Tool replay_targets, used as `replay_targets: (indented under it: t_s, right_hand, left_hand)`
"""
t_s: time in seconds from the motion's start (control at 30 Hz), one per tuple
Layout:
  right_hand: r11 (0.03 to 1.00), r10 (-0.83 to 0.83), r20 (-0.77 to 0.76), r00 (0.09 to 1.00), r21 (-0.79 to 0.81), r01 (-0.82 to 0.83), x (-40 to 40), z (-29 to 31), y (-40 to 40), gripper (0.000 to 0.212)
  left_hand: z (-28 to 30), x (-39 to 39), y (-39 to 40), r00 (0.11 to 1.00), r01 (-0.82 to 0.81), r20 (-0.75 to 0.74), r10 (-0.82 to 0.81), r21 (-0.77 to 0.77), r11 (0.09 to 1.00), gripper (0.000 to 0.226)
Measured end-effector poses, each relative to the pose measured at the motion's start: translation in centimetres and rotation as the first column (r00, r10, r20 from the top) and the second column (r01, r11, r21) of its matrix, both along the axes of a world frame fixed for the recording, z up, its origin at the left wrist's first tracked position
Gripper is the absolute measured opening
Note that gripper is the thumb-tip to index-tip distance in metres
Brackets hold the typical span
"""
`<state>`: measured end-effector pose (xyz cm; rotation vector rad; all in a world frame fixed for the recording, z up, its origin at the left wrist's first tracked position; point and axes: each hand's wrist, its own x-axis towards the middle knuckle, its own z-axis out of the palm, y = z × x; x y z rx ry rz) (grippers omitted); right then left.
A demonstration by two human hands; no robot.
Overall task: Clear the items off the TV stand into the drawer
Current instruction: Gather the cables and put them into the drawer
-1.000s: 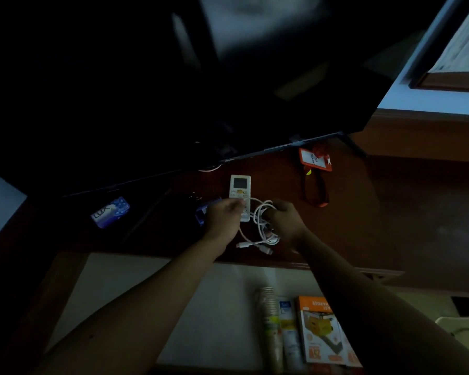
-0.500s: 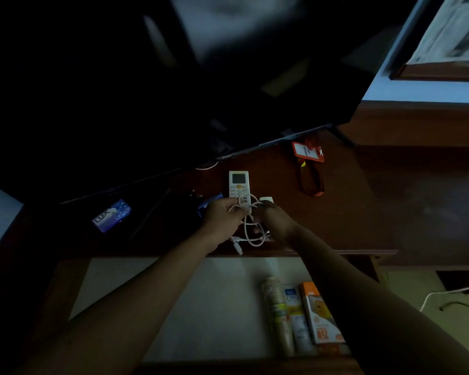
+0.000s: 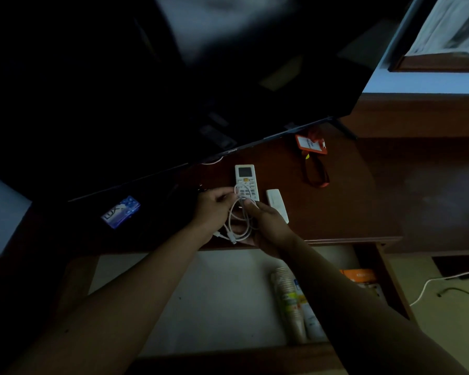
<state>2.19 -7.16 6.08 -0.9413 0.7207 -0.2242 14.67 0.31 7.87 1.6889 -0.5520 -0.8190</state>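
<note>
Pinching a loosely coiled white cable [image 3: 238,220] between them, left hand [image 3: 214,207] and right hand [image 3: 266,226] hold it at the near edge of the TV stand [image 3: 363,207], directly above the open drawer [image 3: 214,299]. Loop's long axis runs far-to-near, plugs hanging nearward. White remote [image 3: 246,181] lies just beyond, lengthwise far-to-near.

Place: you're in a dim room of a home.
Screen: a large TV [image 3: 173,77] stands on your wooden bench [image 3: 363,198].
Clutter: remote [image 3: 246,180], Lux soap [image 3: 121,212], lanyard badge [image 3: 310,144].
Storage: an open drawer [image 3: 214,301] holds paper cups [image 3: 289,301].
</note>
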Motion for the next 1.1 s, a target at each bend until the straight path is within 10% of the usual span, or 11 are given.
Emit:
replay_targets:
  t_s: [0.27, 0.47, 0.57, 0.87, 1.1]
  right_hand:
    - [1.000, -0.027, -0.020, 0.999, 0.000, 0.027, 1.6, -0.4, 1.3, 0.037]
    - [0.998, -0.067, -0.055, 0.996, -0.002, 0.067, 1.2, -0.6, 0.6, 0.036]
    - [0.995, -0.092, -0.075, 0.993, 0.027, 0.094, 1.1, -0.9, 0.6, 0.034]
    - [0.993, -0.113, -0.086, 0.990, 0.030, 0.116, 0.9, -1.9, 0.9, 0.038]
    - [0.988, -0.117, -0.024, 0.993, 0.100, 0.119, 0.1, -1.9, 1.4, 0.036]
  left_hand:
    - [0.3, 4.1, 1.8, 0.985, -0.055, 0.167, 0.044, 0.061, 0.997, 0.032]
    - [-1.3, 9.7, 4.1, 0.790, -0.236, 0.613, 0.034, 0.253, 0.938, 0.027]
    - [-1.8, 10.6, 4.0, 0.647, -0.166, 0.720, -0.251, 0.454, 0.875, 0.039]
    - [-3.0, 10.8, 3.3, 0.425, 0.002, 0.504, -0.752, 0.830, 0.558, 0.074]
    - [-3.3, 10.5, 2.8, 0.536, 0.041, 0.453, -0.712, 0.829, 0.558, 0.088]
